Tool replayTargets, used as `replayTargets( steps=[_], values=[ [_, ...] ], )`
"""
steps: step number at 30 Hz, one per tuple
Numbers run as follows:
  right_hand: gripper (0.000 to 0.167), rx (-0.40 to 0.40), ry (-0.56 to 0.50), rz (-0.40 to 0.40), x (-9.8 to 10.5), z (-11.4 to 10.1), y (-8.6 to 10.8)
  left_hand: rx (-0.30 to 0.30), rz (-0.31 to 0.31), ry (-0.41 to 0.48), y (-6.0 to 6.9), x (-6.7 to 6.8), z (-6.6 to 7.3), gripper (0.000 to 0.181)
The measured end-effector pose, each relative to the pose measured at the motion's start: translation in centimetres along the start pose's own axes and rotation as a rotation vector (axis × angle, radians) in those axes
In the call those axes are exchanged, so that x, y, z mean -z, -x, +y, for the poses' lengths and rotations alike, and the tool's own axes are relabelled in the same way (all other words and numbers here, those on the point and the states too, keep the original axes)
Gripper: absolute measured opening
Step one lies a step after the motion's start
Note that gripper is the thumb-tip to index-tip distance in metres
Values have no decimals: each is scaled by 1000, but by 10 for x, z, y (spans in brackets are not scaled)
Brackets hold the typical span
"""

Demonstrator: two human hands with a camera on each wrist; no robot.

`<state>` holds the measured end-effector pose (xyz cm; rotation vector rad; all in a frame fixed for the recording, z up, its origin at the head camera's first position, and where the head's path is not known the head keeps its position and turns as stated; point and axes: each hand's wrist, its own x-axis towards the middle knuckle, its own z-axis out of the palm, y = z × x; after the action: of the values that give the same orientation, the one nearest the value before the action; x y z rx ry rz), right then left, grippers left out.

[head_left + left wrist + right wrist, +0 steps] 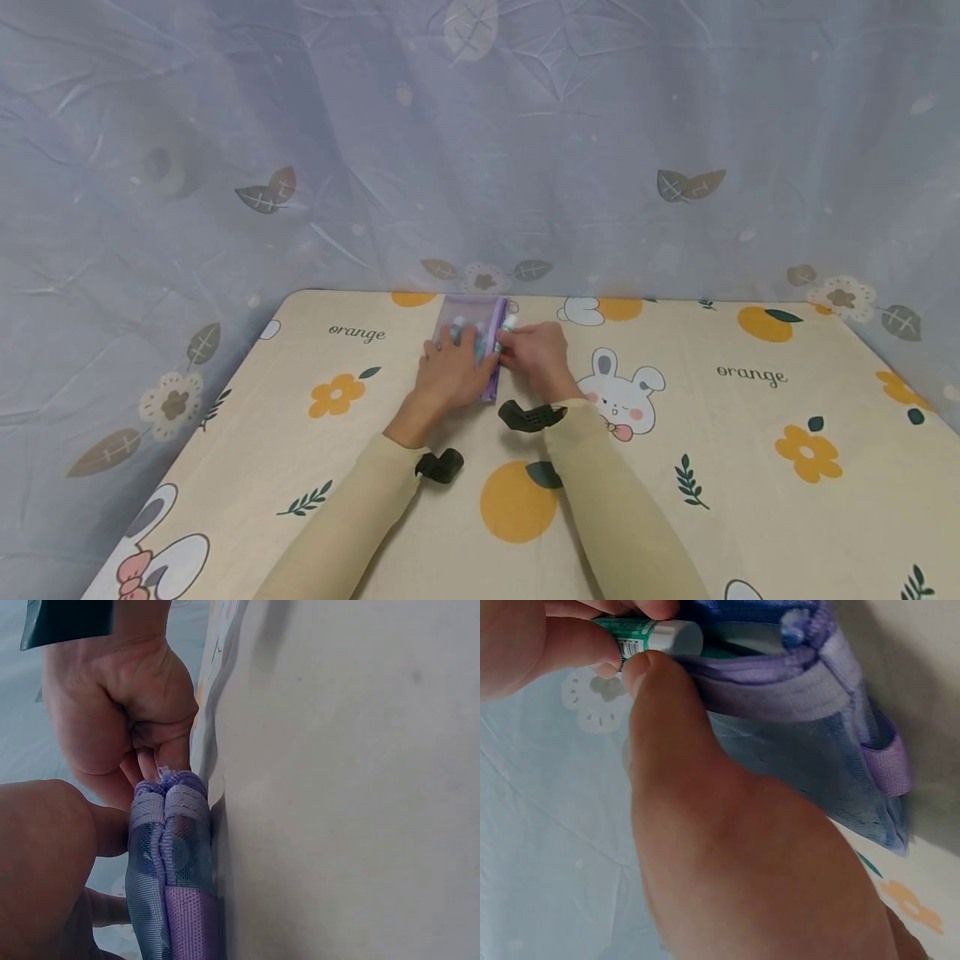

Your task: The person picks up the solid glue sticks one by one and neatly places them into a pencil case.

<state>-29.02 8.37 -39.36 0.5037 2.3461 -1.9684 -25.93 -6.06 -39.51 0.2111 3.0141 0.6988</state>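
Note:
A mesh pouch [468,307] with a purple zip edge lies flat at the table's far side, its opening towards the right. Over it rests my left hand [453,372], fingers spread and thumb along the rim. With fingertips and thumb, my right hand [543,353] pinches a green glue stick with a white cap [676,636]. In the right wrist view, that cap end sits at the pouch's parted opening, beside the left thumb [660,697]. White-and-teal objects [458,323] show through the mesh, partly hidden by the left fingers.
The table [420,517] has a cream cloth printed with oranges, flowers and rabbits. Right behind its far edge hangs a pale grey-blue curtain [480,167]. A black wrist device [528,416] sits on my right wrist, and another [441,465] on my left.

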Motion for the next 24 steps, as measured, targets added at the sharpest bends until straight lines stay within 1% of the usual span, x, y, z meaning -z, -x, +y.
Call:
replayTargets(
  steps=[5, 7, 11, 14, 17, 20, 23, 24],
  values=[
    [27, 8, 21, 39, -3, -1, 1, -14, 37, 13, -12, -14, -11, 69],
    [27, 10, 34, 50, -4, -1, 2, -16, 41, 20, -13, -16, -12, 69],
    [24, 21, 55, 69, -7, -1, 4, -15, 36, 26, -13, -15, -12, 69],
    [21, 36, 78, 76, -8, 0, 5, -7, 25, 26, -7, -8, -7, 69],
    [18, 61, 127, 76, -10, 0, 7, -4, 29, 32, -2, -2, -2, 68],
    [14, 85, 166, 74, -13, 1, 7, 1, 33, 30, 1, 1, 0, 68],
    [15, 91, 178, 78, -15, 2, 7, 0, 31, 35, 2, 3, 1, 69],
    [16, 88, 184, 79, -15, 2, 7, 4, 22, 36, 3, 4, 1, 69]
  ],
)
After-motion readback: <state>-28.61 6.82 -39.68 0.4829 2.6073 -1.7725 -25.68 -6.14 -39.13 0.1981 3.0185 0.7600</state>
